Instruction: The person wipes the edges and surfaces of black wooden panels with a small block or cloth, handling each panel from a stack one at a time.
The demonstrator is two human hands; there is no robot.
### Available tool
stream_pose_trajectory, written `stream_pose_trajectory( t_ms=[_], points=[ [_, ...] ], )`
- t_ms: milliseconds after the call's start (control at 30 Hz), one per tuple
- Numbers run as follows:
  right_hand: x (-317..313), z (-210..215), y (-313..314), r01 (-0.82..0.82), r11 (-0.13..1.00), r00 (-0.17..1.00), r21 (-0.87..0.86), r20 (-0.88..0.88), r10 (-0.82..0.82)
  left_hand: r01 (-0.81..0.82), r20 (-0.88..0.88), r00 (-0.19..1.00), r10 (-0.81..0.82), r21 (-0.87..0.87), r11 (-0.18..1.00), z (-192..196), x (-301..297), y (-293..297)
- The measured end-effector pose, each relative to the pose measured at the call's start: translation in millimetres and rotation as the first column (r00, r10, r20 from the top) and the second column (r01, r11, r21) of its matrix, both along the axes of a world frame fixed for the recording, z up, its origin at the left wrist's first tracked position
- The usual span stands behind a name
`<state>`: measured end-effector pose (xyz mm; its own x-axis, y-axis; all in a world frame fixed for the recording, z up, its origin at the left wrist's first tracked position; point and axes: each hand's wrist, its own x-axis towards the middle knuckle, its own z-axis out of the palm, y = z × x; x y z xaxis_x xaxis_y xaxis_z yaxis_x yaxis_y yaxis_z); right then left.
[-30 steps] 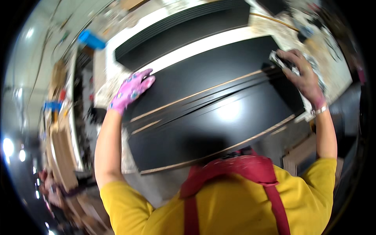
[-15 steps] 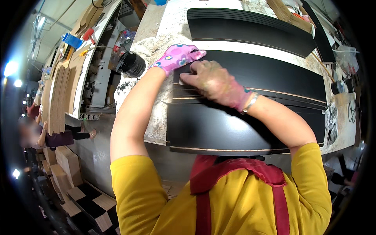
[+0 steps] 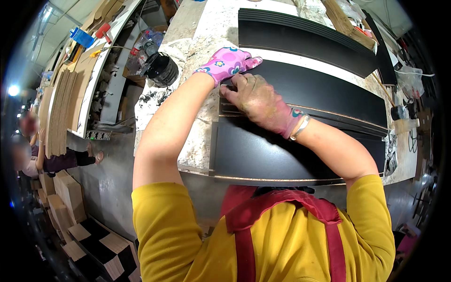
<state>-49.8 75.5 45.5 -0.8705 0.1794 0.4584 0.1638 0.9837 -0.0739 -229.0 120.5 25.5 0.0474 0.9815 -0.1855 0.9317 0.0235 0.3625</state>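
My left hand [image 3: 230,64], in a pink flowered glove, grips the far left corner of a long black panel [image 3: 319,84]. Beside it, my right hand [image 3: 257,97] wears a paint-stained glove and is closed at the panel's left end, its knuckles up. Whatever its fingers hold is hidden beneath them. That panel lies above other black boards, whose bare brown edges show along the near side. Closer to me, a glossy black panel [image 3: 282,152] reaches the table's front edge.
Farther back lies a stack of black panels [image 3: 300,44]. A black-smeared jar [image 3: 161,70] stands left of my left hand on a stained cloth. A wooden block [image 3: 345,21] sits at the far right. People [image 3: 61,157] stand at left near stacked boards [image 3: 61,113].
The whole view has shifted slightly. My right hand is a little nearer the panel's left end, and my left hand stays at the far corner.
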Motion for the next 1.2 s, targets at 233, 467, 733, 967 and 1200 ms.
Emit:
stream_pose_trajectory(
  t_ms=[233, 467, 733, 967, 1200],
  points=[
    [14, 7, 8, -0.090, 0.994, 0.995, 0.060, 0.055, 0.087, 0.051, -0.044, 0.998, -0.049, 0.050, 0.997, 0, -3, -5],
    [48, 13, 17, -0.071, 0.994, 0.992, 0.087, 0.106, 0.062, 0.044, -0.053, 0.998, -0.035, 0.172, 0.984, 3, 2, -14],
    [99, 15, 31, -0.035, 0.988, 0.991, 0.153, 0.131, 0.015, 0.171, 0.053, 0.980, -0.189, 0.250, 0.953, -9, 36, 0],
    [72, 5, 24, -0.053, 0.998, 0.997, 0.047, 0.057, 0.050, 0.208, 0.119, 0.967, -0.227, 0.151, 0.966, -9, 50, 19],
    [46, -1, 22, -0.064, 0.998, 0.998, -0.004, -0.027, 0.064, 0.178, 0.070, 0.980, -0.187, 0.122, 0.976, -6, 57, 25]
  ],
)
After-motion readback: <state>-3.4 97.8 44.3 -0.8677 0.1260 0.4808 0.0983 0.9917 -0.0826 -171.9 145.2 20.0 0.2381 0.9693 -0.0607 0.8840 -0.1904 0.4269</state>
